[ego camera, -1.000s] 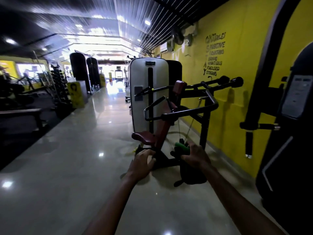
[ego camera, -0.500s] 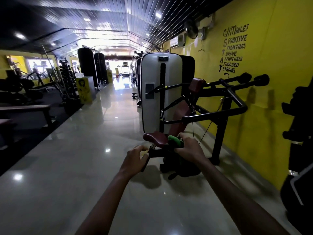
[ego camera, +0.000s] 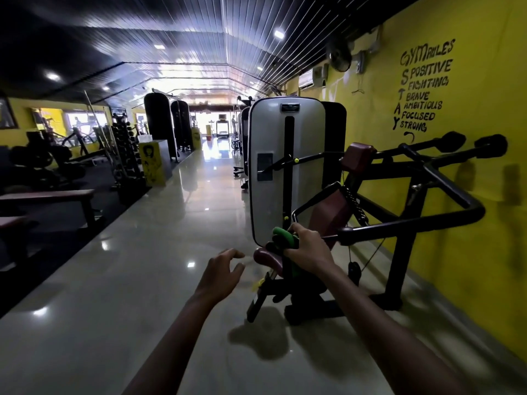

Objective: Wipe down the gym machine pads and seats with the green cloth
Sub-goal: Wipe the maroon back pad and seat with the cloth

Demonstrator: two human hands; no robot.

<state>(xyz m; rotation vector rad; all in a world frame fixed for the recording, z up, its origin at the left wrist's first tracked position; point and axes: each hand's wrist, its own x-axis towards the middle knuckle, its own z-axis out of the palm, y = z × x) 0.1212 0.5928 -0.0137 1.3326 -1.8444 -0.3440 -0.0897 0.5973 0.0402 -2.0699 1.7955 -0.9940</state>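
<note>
Now I am closer; my right hand [ego camera: 309,253] grips the green cloth [ego camera: 283,238] by the seat [ego camera: 266,256], and my left hand [ego camera: 221,270] has spread open

Dim gym, glare from far end.
Ceiling spots [ego camera: 279,33] mirror on the glossy floor [ego camera: 128,280]; edges bow; fingers [ego camera: 232,253] blur.

I'm standing in a gym: a weight machine [ego camera: 296,172] with maroon pads is sitting at centre right, a dumbbell rack [ego camera: 125,155] and benches [ego camera: 48,196] are lining the left, and painted gym rules [ego camera: 425,89] are showing upper right.
</note>
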